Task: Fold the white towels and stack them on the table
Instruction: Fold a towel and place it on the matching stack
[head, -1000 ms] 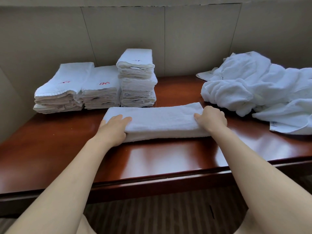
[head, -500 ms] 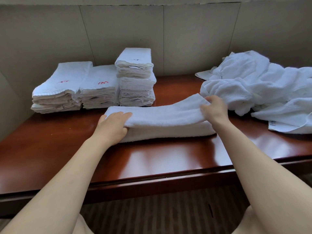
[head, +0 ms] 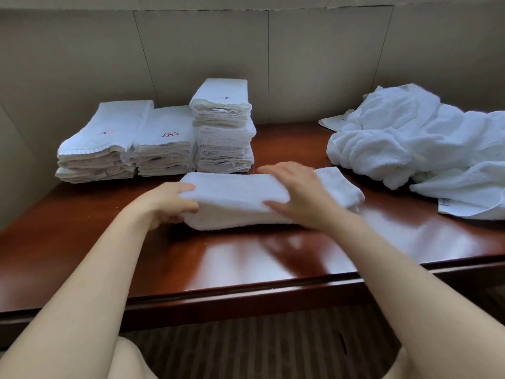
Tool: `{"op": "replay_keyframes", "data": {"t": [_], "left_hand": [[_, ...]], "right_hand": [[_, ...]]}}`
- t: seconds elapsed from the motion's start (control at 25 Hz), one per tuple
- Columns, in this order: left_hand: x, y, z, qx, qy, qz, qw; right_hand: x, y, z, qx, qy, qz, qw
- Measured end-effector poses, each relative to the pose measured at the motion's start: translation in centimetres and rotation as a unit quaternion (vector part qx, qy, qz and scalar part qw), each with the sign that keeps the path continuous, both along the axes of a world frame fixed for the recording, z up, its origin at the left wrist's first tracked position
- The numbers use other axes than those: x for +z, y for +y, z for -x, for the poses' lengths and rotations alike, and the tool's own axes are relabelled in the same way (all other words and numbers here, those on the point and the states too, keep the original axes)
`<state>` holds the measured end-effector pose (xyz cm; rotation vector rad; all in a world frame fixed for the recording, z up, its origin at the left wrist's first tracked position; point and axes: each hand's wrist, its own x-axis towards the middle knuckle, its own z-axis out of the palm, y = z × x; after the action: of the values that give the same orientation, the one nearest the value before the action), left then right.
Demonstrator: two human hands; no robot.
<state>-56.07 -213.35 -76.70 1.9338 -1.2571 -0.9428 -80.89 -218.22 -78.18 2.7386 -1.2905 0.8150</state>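
Wooden table (head: 142,242), folded towel (head: 235,198) between hands, left grip (head: 164,206) clutching its end, right grip (head: 297,192) flat, released on top

Three stacks (head: 175,140) block the tabletop's (head: 82,242) back left corner, the tallest nearest the middle. A loose pile (head: 426,149) fills the back right corner and right edge. The folded towel (head: 246,203) lies mid-tabletop between them. Bare wood runs along the front edge, and a gap opens at the back edge between stacks and pile.
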Motion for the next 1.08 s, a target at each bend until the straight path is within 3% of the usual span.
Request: {"op": "replay_keyframes", "data": {"t": [0.08,0.16,0.32,0.48,0.56,0.64,0.72,0.92,1.08], "left_hand": [[1.0,0.0,0.3,0.015,0.097,0.081,0.992],[2.5,0.2,1.4,-0.003,0.169,0.172,0.970],[4.7,1.6,2.4,-0.099,0.318,0.278,0.901],[4.1,2.4,1.0,0.109,0.211,0.386,0.891],[3.5,3.6,0.9,0.010,0.234,0.334,0.913],[2.8,4.2,0.5,-0.122,0.219,0.200,0.947],[2.9,4.5,-0.7,-0.194,0.197,0.125,0.953],[5.2,5.7,-2.2,-0.260,0.261,0.118,0.922],[4.9,5.5,-3.1,-0.245,0.302,0.107,0.915]], "right_hand": [[-0.4,2.3,-3.8,0.070,0.075,-0.040,0.994],[-1.9,2.7,-6.2,0.036,0.078,-0.031,0.996],[-0.8,1.0,-7.0,-0.048,-0.177,-0.069,0.981],[3.6,3.5,-5.6,0.080,-0.403,-0.174,0.895],[7.4,4.7,-4.2,0.121,-0.436,-0.246,0.857],[11.3,4.6,-3.4,0.156,-0.461,-0.306,0.818],[15.1,4.3,-3.6,0.189,-0.494,-0.344,0.775],[20.2,4.0,-5.8,0.248,-0.508,-0.390,0.727],[21.4,2.4,-7.4,0.254,-0.504,-0.392,0.726]]}}
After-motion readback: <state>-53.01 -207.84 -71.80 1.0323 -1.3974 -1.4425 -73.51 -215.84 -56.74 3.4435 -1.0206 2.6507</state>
